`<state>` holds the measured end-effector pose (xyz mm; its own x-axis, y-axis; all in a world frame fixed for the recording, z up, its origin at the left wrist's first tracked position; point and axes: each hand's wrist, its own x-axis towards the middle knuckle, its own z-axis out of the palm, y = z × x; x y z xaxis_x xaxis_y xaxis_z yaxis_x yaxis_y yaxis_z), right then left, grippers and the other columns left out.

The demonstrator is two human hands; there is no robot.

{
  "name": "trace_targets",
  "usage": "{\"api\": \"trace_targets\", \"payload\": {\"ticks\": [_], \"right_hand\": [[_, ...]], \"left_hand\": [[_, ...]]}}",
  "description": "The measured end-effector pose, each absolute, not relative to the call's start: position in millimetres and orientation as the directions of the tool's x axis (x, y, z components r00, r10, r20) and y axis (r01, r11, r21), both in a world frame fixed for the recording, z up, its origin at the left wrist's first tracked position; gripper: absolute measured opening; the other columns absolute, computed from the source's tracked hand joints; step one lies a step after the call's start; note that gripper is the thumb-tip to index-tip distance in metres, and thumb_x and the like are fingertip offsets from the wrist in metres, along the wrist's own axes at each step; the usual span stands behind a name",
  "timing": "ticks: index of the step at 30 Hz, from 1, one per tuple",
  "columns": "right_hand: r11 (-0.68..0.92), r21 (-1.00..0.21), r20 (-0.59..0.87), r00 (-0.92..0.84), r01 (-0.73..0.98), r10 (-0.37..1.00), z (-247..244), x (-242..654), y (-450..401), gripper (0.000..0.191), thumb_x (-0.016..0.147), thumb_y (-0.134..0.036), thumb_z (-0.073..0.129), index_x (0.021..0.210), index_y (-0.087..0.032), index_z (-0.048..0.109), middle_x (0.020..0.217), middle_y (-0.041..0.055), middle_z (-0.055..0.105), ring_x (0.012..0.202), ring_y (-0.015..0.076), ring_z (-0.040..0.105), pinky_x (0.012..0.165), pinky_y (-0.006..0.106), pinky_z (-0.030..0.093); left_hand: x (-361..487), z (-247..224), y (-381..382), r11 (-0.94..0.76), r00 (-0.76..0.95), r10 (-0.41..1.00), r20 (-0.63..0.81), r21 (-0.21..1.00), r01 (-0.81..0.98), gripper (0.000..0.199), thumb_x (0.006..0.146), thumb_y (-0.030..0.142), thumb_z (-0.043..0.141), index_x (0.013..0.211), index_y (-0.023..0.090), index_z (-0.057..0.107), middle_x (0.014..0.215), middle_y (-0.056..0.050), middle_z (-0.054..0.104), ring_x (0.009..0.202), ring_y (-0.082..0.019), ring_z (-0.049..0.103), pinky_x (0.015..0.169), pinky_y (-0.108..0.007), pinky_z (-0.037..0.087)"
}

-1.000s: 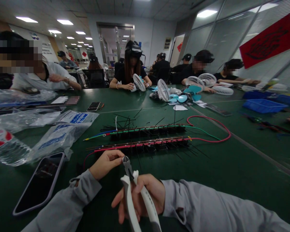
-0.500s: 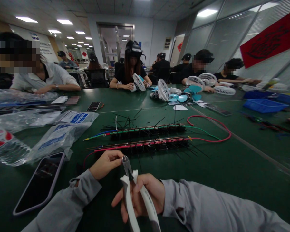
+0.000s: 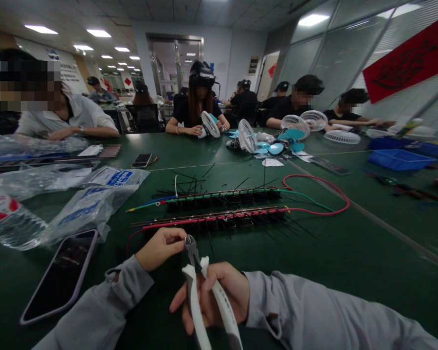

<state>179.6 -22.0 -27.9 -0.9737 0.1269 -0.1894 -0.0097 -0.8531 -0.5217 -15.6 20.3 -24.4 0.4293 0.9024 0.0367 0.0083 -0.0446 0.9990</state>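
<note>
My right hand [image 3: 222, 291] is wrapped round the white handles of a pair of diagonal cutters [image 3: 194, 260], whose metal jaws point up and away from me. At the tip of those jaws, my left hand [image 3: 163, 248] pinches with thumb and forefinger; whatever is between the fingertips is too small to make out. Just beyond both hands lies a black strip with a red wire [image 3: 219, 216], bristling with thin black cable-tie tails. Behind it and parallel runs a second black strip with a green wire [image 3: 226, 195]. A white cable tie [image 3: 175, 185] stands up at its left end.
A smartphone [image 3: 60, 277], plastic bags [image 3: 95, 204] and a water bottle [image 3: 12, 223] lie at left. Loose black ties are scattered behind the strips. Fan parts [image 3: 248, 136] and a blue tray [image 3: 401, 161] are farther back. Several people sit around the table.
My hands and the cutters stay almost in place. Across the table, the person at the right has shifted an arm slightly.
</note>
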Motion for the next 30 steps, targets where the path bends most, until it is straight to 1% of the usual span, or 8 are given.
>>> {"api": "trace_targets", "payload": {"ticks": [4,6,9,11,14,17,24,30], "right_hand": [[-0.851,-0.516,-0.138,-0.972,-0.094,0.191,-27.7,178.9,-23.6,0.045,0.060,-0.036,0.037,0.082,-0.003,0.058,0.071,0.0144,0.061,0.068,0.0187,0.055,0.071,0.031,0.035],[-0.852,-0.505,-0.103,-0.971,-0.137,0.217,-27.2,177.7,-25.3,0.039,0.059,-0.036,0.039,0.075,-0.006,0.057,0.073,0.0147,0.061,0.074,0.0207,0.057,0.077,0.034,0.035],[-0.862,-0.493,-0.080,-0.980,-0.122,0.184,-26.1,176.5,-27.5,0.035,0.056,-0.036,0.041,0.076,-0.010,0.054,0.081,0.0154,0.062,0.087,0.0272,0.058,0.085,0.043,0.033],[-0.871,-0.481,-0.093,-0.982,-0.102,0.167,-25.0,177.2,-27.9,0.033,0.058,-0.034,0.040,0.080,-0.012,0.051,0.078,0.0120,0.061,0.083,0.0278,0.058,0.081,0.048,0.035],[-0.876,-0.474,-0.118,-0.979,-0.091,0.166,-22.2,179.8,-26.8,0.029,0.061,-0.031,0.040,0.082,-0.013,0.050,0.068,0.0063,0.054,0.067,0.0203,0.055,0.070,0.043,0.038],[-0.878,-0.475,-0.140,-0.979,-0.062,0.146,-18.4,181.9,-25.5,0.025,0.064,-0.032,0.039,0.079,-0.014,0.048,0.063,0.0031,0.048,0.056,0.0146,0.048,0.062,0.036,0.037],[-0.878,-0.478,-0.270,-0.950,-0.009,0.157,-11.8,182.8,-27.6,0.022,0.067,-0.033,0.037,0.077,-0.016,0.047,0.059,0.0012,0.043,0.050,0.0130,0.043,0.054,0.031,0.035],[-0.879,-0.476,-0.303,-0.942,0.015,0.148,-9.7,184.4,-28.7,0.023,0.065,-0.034,0.038,0.075,-0.016,0.047,0.058,0.0008,0.044,0.048,0.0133,0.044,0.052,0.031,0.037]], "left_hand": [[-16.0,-24.2,20.5,-0.043,0.437,0.899,0.034,0.999,0.011,0.022,0.074,0.034,0.069,0.073,0.012,0.066,0.074,-0.004,0.065,0.071,-0.016,0.059,0.071,-0.028,0.046],[-15.7,-23.8,20.2,-0.040,0.428,0.903,0.033,0.999,0.006,0.022,0.074,0.034,0.069,0.073,0.012,0.066,0.074,-0.004,0.065,0.071,-0.015,0.058,0.071,-0.027,0.046],[-14.7,-23.1,19.6,-0.039,0.417,0.908,0.039,0.999,-0.007,0.023,0.074,0.034,0.069,0.074,0.012,0.066,0.074,-0.003,0.065,0.070,-0.015,0.058,0.070,-0.026,0.046],[-14.3,-22.7,19.4,-0.037,0.420,0.906,0.040,0.999,-0.015,0.023,0.074,0.035,0.070,0.075,0.012,0.067,0.074,-0.003,0.065,0.069,-0.014,0.058,0.069,-0.025,0.046],[-14.0,-22.5,19.3,-0.027,0.420,0.907,0.032,0.999,-0.019,0.024,0.074,0.036,0.070,0.075,0.012,0.067,0.072,-0.002,0.065,0.067,-0.013,0.058,0.067,-0.024,0.046],[-13.8,-22.0,19.1,-0.024,0.419,0.908,0.025,1.000,-0.008,0.025,0.074,0.037,0.070,0.076,0.012,0.067,0.072,-0.003,0.065,0.067,-0.013,0.058,0.067,-0.024,0.046],[-13.3,-21.3,18.9,-0.029,0.415,0.909,0.027,1.000,-0.002,0.031,0.071,0.041,0.071,0.074,0.011,0.067,0.070,-0.003,0.065,0.065,-0.014,0.058,0.065,-0.025,0.047],[-13.1,-21.7,19.4,-0.045,0.417,0.908,0.034,0.999,0.017,0.029,0.073,0.039,0.070,0.077,0.011,0.067,0.072,-0.004,0.066,0.067,-0.015,0.059,0.066,-0.026,0.048]]}}
